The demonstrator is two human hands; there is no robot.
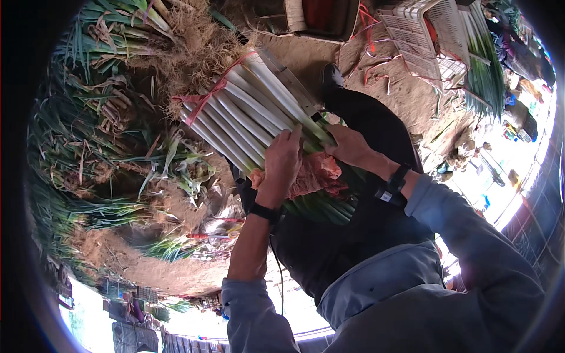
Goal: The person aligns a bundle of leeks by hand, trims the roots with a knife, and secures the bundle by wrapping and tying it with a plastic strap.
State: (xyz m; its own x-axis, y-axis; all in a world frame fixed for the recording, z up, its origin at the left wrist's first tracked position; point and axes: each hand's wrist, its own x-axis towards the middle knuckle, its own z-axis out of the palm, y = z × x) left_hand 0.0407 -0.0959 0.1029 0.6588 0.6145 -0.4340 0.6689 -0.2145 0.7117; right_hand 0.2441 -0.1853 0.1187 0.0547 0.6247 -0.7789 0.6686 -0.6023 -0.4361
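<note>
Leek bundle (pixel 253 106) lies slantwise across the dark-trousered lap (pixel 365 241). Both hands curl against it, left hand (pixel 283 157) over the stalks, right hand (pixel 352 146) at the edge; I cannot tell whether either pinches the pink wrap (pixel 312 179), which looks unfinished. 1 red tie (pixel 206 101) already spans the white ends

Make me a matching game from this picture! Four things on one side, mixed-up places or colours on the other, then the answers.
Things:
1. Band
2. Crate
3. Crumpled wrap
4. Right sleeve

Clues:
A. upper right of the picture
B. grey-blue
C. red, across the white stalks
D. orange-red, right beside the left hand

Right pairs: 1-C, 2-A, 3-D, 4-B
</note>
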